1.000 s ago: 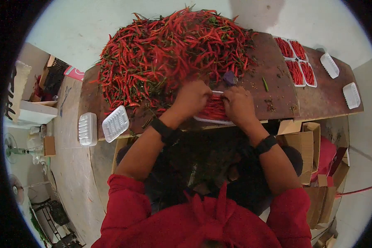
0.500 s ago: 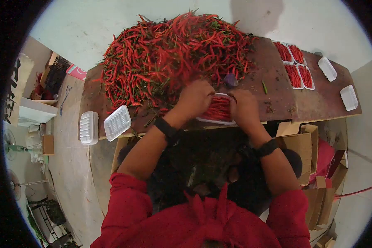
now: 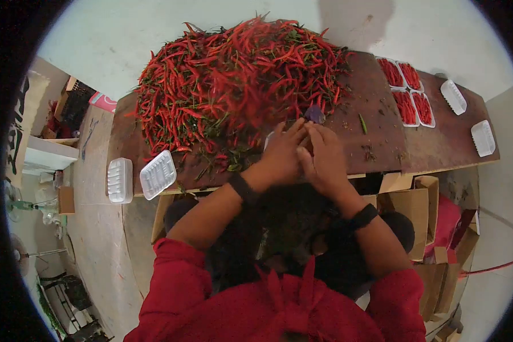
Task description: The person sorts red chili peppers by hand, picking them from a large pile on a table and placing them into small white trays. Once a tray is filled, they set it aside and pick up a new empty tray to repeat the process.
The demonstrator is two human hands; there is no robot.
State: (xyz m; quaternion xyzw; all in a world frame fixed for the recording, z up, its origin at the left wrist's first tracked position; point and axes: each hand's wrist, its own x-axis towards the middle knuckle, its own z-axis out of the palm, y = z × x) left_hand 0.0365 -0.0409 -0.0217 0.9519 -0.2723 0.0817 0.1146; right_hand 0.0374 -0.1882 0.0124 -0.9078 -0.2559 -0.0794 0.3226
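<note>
- White tray [image 3: 268, 139]: at the front of the brown tabletop [image 3: 382, 111], mostly hidden behind the hands, with only a pale sliver of edge showing beside the left one; contents out of sight from this angle.
- Left hand [image 3: 279, 153]: over the tray, back upward, fingers partly bent and pointing away from the body; cannot tell whether gripping anything.
- Right hand [image 3: 326, 157]: close against the left, fingers slanting inward, thumb below them; fingertips of both gathered together, cannot tell whether closed on something.
- Black wristbands [image 3: 244, 188]: one on each wrist, below red sleeves [image 3: 179, 282] pushed up near the elbows.
- Chilli pile [image 3: 233, 85]: heaped just beyond the hands, red pods mixed with green stems, spread over the left and middle of the tabletop.
- Purple object [image 3: 314, 114]: just past the fingertips, beside the pile; cannot tell what kind.
- Green chilli [image 3: 363, 123]: alone, right of the hands, near small dry scraps [image 3: 369, 153].
- Four filled trays [image 3: 407, 89]: side by side in two rows farther right, loaded with red chillies.
- Two ribbed trays [image 3: 453, 97]: white, apart from each other at the far right.
- Tray stack [image 3: 119, 180]: at the left end, with a tilted tray [image 3: 158, 175] just beside.
- Cardboard boxes [image 3: 407, 214]: below the tabletop, right of the legs.
</note>
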